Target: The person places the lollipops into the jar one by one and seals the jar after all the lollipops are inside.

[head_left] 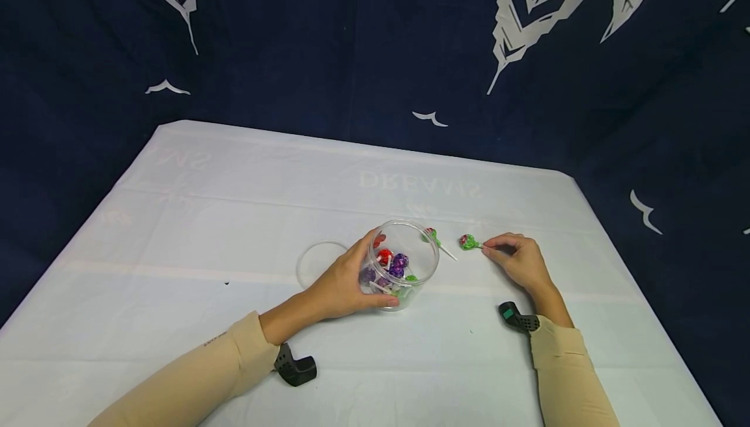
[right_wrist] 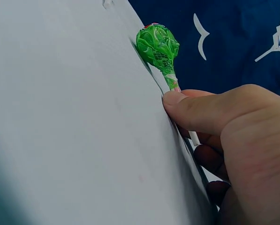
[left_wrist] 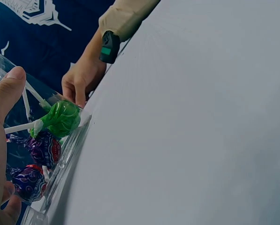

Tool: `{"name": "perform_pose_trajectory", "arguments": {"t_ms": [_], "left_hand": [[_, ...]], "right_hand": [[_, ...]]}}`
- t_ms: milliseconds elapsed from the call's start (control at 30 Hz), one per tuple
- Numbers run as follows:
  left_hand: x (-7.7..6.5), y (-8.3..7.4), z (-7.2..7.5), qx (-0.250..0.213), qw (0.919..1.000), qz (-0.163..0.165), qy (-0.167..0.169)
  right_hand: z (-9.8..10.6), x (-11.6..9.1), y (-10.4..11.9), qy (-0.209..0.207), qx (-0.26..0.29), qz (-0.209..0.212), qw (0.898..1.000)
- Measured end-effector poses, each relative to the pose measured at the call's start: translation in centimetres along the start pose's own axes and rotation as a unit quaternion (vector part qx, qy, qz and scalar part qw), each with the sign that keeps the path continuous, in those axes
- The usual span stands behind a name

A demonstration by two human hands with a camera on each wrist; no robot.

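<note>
My left hand (head_left: pixel 342 284) grips a clear round plastic jar (head_left: pixel 404 280) from its left side, thumb low in front and fingers behind. Inside it lie several wrapped lollipops: purple ones (head_left: pixel 400 261), a red one (head_left: pixel 384 257) and a green one (left_wrist: pixel 64 118), white sticks pointing various ways. Between thumb and fingers, my right hand (head_left: pixel 520 259) pinches the stick of a green-wrapped lollipop (right_wrist: pixel 158 44) with some red on its head, close over the table. Behind the jar's right rim, another green and red lollipop (head_left: pixel 431 234) lies with its stick (head_left: pixel 448 253) toward the right hand.
A clear round lid or ring (head_left: pixel 305 259) lies on the white-covered table (head_left: pixel 205 323) left of the jar. Past the table's far edge hangs a dark blue cloth (head_left: pixel 281 43) with white prints. Black wrist devices (head_left: pixel 295 367) sit at both sleeves.
</note>
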State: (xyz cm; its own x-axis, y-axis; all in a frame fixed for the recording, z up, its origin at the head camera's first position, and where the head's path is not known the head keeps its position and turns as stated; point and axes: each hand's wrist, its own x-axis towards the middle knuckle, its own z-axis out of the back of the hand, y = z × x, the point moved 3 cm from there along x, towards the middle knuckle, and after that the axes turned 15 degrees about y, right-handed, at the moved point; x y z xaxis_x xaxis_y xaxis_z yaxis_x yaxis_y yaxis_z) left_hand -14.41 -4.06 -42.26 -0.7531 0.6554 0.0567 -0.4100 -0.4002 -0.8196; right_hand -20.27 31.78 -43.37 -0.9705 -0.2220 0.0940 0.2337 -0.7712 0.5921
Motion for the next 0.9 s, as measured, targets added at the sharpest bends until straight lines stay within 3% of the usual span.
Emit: {"name": "perform_pose_trajectory", "arguments": {"t_ms": [467, 900], "left_hand": [[0.0, 0.0, 0.0, 0.0, 1.0, -0.005, -0.002], [0.0, 0.1, -0.1, 0.001, 1.0, -0.009, -0.002]], "right_hand": [[0.0, 0.0, 0.0, 0.006, -0.006, -0.012, 1.0], [0.4, 0.0, 1.2, 0.011, 0.039, 0.001, 0.999]]}}
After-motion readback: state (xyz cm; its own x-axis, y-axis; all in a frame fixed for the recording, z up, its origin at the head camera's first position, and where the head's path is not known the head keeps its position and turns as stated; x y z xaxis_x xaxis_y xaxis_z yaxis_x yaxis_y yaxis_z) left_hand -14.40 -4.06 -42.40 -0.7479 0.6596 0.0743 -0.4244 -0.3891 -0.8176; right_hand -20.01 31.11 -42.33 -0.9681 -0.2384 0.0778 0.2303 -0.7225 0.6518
